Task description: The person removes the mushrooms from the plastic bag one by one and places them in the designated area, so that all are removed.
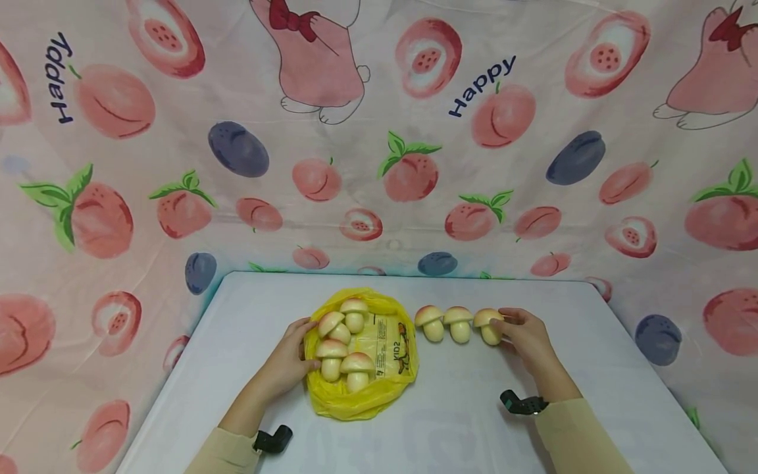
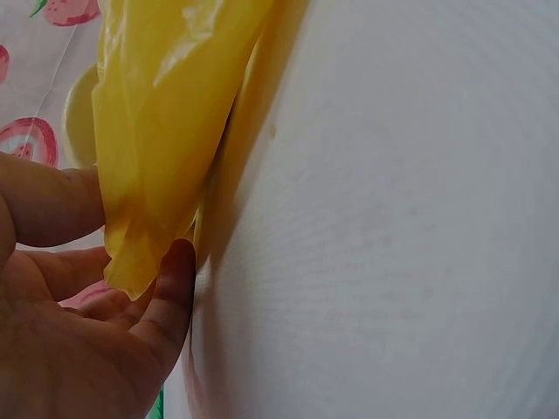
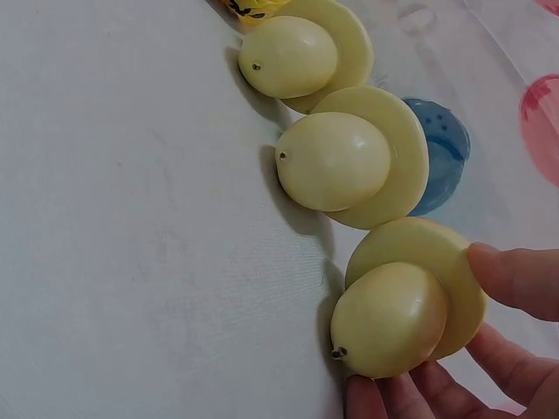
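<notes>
Right hand (image 1: pixel 526 337) pinches the end mushroom (image 1: pixel 487 324), rightmost of three on the white table (image 1: pixel 456 415). I read its long axis near-to-far — cap away, stem toward the wearer. Left hand (image 1: pixel 284 362) grips the yellow bag's rim (image 1: pixel 358 407).

— Here's the white table (image 1: pixel 450 411), far edge running straight across! What's lying on it, left of centre?
— A yellow plastic bag (image 1: pixel 343 407), mouth wide open, printed inside!
— And over to the right?
— Three toy mushrooms in a row! Left mushroom (image 1: pixel 434 331) just beside the bag, middle mushroom (image 1: pixel 460 331) next to it, right mushroom (image 1: pixel 489 335) on the end, caps far, stems near!
</notes>
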Motion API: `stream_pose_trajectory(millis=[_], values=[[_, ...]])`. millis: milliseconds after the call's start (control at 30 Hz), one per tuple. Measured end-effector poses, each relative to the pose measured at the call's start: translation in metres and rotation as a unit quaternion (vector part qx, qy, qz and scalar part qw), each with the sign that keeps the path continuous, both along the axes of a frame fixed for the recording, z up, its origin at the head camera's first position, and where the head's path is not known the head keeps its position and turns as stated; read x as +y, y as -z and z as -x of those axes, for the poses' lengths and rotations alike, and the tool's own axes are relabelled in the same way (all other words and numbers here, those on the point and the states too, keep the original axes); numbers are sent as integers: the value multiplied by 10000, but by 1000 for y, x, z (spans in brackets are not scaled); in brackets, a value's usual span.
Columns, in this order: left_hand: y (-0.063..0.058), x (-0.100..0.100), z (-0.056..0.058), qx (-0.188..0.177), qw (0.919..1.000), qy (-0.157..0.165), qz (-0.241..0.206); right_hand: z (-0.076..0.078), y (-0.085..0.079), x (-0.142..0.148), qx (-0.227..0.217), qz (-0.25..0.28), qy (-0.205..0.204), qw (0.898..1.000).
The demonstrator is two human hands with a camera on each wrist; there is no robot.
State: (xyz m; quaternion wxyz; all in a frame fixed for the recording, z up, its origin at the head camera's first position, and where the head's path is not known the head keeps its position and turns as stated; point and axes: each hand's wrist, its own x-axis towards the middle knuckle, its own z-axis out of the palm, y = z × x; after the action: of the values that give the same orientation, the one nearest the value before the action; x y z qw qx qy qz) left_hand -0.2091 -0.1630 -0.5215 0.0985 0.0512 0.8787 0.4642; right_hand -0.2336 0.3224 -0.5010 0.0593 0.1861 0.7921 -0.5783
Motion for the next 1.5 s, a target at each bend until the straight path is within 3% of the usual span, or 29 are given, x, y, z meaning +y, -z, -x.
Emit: stream_pose_trajectory(millis=[567,1500], values=[[2,-1,1,85,9999,102,-28,-2,-1,5,122,5,-50,9999],[0,0,0,75,9999,112,69,-12,-27,14,637,-32,16,9980]])
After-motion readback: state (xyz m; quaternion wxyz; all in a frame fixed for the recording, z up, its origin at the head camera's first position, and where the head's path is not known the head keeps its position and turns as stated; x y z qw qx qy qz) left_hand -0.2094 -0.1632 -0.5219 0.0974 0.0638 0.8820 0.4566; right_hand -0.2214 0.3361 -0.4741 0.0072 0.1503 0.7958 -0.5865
